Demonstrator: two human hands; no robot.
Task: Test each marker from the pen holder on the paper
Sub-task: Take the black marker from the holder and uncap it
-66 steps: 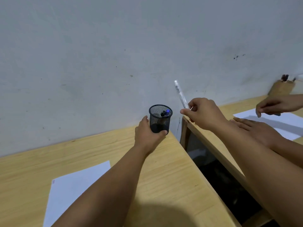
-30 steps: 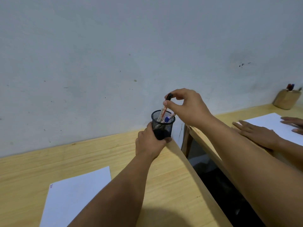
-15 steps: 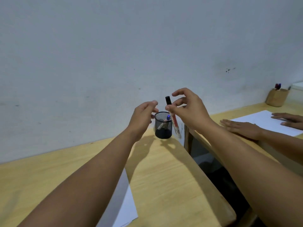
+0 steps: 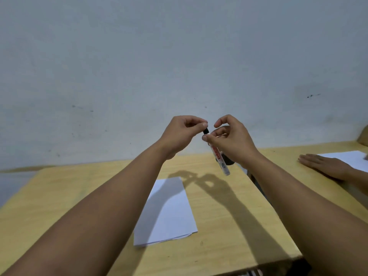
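Hands risen from holder, left hand (image 4: 182, 134) grip pinching black cap (image 4: 206, 130), right hand (image 4: 232, 139) clamped on slim marker (image 4: 219, 156)

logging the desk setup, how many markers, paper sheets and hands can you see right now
markers: 1 (marker, held by the left hand and right hand)
paper sheets: 2 (near paper, far paper)
hands: 3 (third is another person's hand)
total: 6

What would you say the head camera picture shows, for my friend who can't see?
Two hands hold a marker up over a wooden desk: the left hand pinches its black cap, the right hand grips the barrel. White paper lies below.
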